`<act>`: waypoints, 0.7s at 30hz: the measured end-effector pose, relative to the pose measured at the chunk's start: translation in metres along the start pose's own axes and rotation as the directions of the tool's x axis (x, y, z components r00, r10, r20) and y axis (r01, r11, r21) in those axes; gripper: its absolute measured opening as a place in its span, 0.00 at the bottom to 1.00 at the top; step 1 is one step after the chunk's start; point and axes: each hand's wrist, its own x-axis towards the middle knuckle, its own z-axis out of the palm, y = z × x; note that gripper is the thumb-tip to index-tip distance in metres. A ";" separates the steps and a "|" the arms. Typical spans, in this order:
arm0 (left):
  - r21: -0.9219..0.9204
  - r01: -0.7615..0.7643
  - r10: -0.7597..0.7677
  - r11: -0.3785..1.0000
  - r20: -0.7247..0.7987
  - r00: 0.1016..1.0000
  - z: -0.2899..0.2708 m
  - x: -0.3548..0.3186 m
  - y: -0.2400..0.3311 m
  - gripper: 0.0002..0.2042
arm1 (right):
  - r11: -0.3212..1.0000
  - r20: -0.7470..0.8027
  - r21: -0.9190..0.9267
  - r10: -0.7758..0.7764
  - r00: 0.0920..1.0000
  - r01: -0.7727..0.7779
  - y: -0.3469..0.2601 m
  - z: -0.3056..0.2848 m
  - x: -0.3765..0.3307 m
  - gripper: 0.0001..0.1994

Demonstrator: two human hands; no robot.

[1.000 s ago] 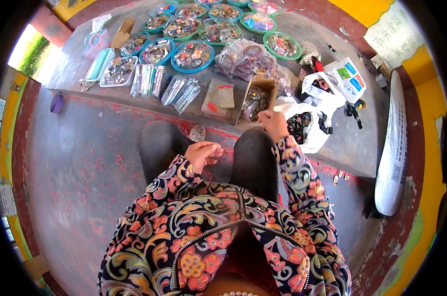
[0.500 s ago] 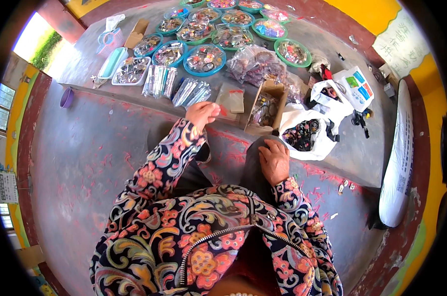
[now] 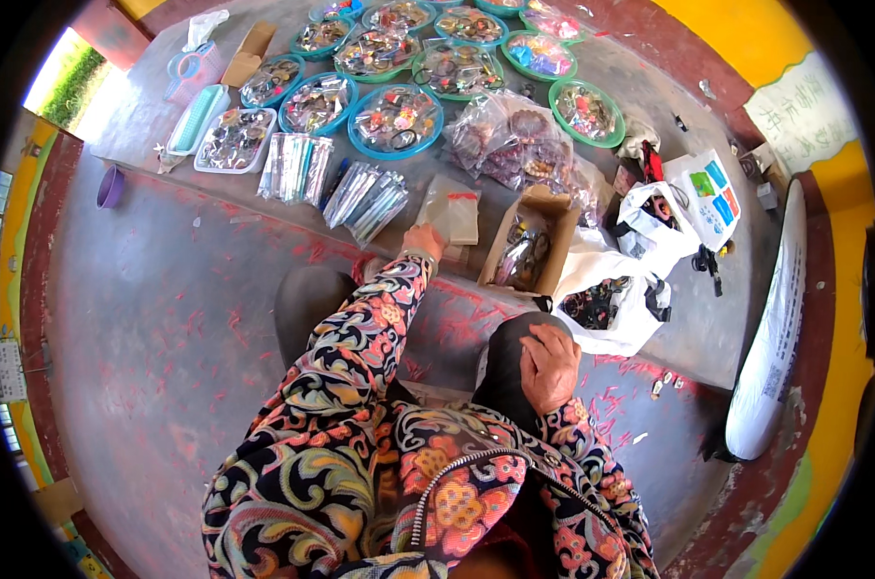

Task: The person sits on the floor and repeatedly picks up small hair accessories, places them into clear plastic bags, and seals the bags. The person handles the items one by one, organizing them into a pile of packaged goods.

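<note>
My left hand (image 3: 425,241) reaches forward to the near left edge of a stack of clear plastic bags (image 3: 464,220) with a red strip. It is at or touching that edge; its fingertips are too small and partly hidden to show a grip. On my right knee rests my right hand (image 3: 550,367), empty, its fingers loosely apart. Bundles of wrapped pens (image 3: 365,203) lie left of the bags. To their right stands an open cardboard box (image 3: 529,241) holding clear-wrapped items.
Round trays of small goods (image 3: 396,121) fill the raised platform's far part. White bags (image 3: 606,318) with dark items sit right of the box. A purple cup (image 3: 110,187) stands at far left, and a long white wrapped roll (image 3: 770,328) leans along the right wall.
My left hand has moved forward and right to the edge of the clear bags. My right hand still rests on the knee. The whole view has shifted slightly.
</note>
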 end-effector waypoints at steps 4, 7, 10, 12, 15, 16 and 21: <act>0.022 -0.054 0.053 0.998 0.048 0.997 -0.006 0.010 0.010 0.19 | 1.000 0.049 -0.006 0.025 0.998 -0.025 -0.003 0.000 0.006 0.08; 0.041 -0.029 0.028 0.999 0.018 0.999 -0.002 0.020 0.000 0.21 | 1.000 0.073 0.013 0.010 0.997 -0.011 -0.001 0.002 0.012 0.08; 0.030 -0.014 0.014 0.999 -0.007 1.000 0.000 0.025 -0.002 0.21 | 1.000 0.089 0.000 0.018 0.996 -0.018 -0.006 0.000 0.017 0.09; 0.006 0.012 -0.012 1.000 0.015 1.000 0.000 0.026 0.001 0.20 | 1.000 0.096 -0.006 0.027 0.995 -0.026 -0.004 0.002 0.017 0.09; -0.052 0.100 -0.094 0.994 0.102 0.990 -0.003 0.032 0.006 0.19 | 0.999 0.108 -0.014 0.044 0.993 -0.042 0.000 0.003 0.016 0.09; -0.088 0.142 -0.132 0.986 0.116 0.984 0.000 0.034 0.003 0.18 | 0.999 0.114 -0.014 0.045 0.993 -0.043 -0.002 0.002 0.018 0.09; -0.085 0.040 -0.019 0.996 0.233 0.972 -0.009 0.043 -0.007 0.14 | 0.999 0.106 -0.010 0.042 0.994 -0.041 -0.004 0.001 0.018 0.09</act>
